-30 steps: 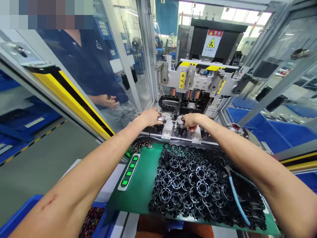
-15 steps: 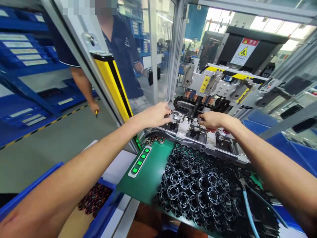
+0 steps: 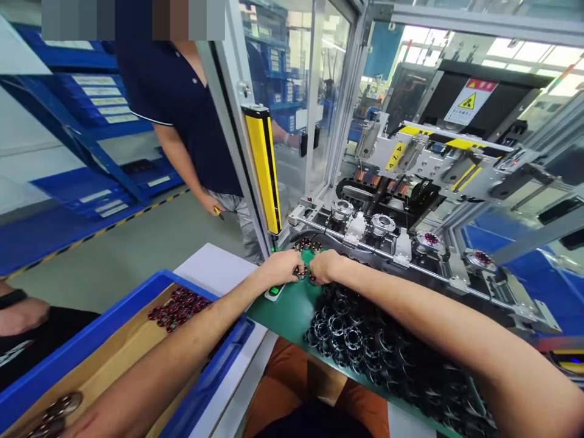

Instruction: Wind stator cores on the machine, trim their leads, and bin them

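Both hands are low over the back left of the green mat (image 3: 283,316). The fingers of my left hand (image 3: 285,267) are closed on a copper-wound ring (image 3: 301,272). My right hand (image 3: 326,266) is just beside it, fingers bent round another copper-wound part, mostly hidden. More copper-wound rings (image 3: 308,244) lie just behind the hands. A heap of dark metal rings (image 3: 353,334) covers the mat's right part. On the machine, two left fixtures (image 3: 382,224) show bare metal, and two right fixtures (image 3: 429,239) hold parts with red marks.
A blue bin (image 3: 159,280) with red-and-dark wound parts stands at the left. A yellow light-curtain bar (image 3: 264,170) rises on the machine frame. One person (image 3: 182,109) stands beyond it; another person's hand (image 3: 27,315) shows at the left edge.
Both hands have come back from the machine's two left fixtures to the mat, now holding copper-wound parts. The view has shifted left, bringing more of the blue bin into sight.
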`<state>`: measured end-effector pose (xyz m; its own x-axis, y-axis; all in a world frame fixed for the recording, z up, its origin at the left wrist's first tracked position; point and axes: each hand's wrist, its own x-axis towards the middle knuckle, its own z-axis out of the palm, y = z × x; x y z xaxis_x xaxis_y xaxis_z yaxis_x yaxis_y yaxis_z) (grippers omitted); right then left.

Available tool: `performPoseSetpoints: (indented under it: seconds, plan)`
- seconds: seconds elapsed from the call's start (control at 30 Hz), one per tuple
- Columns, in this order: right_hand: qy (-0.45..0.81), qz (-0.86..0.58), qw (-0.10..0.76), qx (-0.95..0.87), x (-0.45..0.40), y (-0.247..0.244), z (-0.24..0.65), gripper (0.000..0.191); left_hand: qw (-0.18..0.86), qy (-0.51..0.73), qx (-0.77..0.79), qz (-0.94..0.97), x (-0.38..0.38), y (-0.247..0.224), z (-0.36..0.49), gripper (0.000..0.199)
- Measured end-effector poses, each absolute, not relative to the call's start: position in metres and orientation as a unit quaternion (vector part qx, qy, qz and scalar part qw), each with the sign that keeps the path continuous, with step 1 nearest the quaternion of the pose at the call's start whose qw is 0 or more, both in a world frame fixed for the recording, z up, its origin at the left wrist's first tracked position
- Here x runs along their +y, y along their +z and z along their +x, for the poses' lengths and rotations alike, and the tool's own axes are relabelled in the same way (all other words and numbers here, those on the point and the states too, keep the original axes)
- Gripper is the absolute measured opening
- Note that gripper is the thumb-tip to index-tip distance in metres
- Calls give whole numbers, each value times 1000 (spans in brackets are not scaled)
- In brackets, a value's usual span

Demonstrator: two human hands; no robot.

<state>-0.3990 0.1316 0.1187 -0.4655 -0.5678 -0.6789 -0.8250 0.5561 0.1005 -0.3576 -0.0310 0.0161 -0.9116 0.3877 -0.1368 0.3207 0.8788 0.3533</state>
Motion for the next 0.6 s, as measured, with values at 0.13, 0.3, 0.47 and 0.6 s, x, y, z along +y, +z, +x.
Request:
performPoseSetpoints:
  seconds: [0.13,0.3,0.47,0.6]
  plan:
    - [189,-426,296,834,159,143,-407,37,72,192,963,176,-46,40,-345,27]
    - [114,-376,192,899,268,231,-454,43,3,235,945,226,-43,102,-364,27]
    - [142,-187,115,965,421,288,-483,39,-76,236,913,323,55,167,-424,30]
    - [157,-73,110,979,510,268,-477,37,-98,191,900,379,181,179,-476,33]
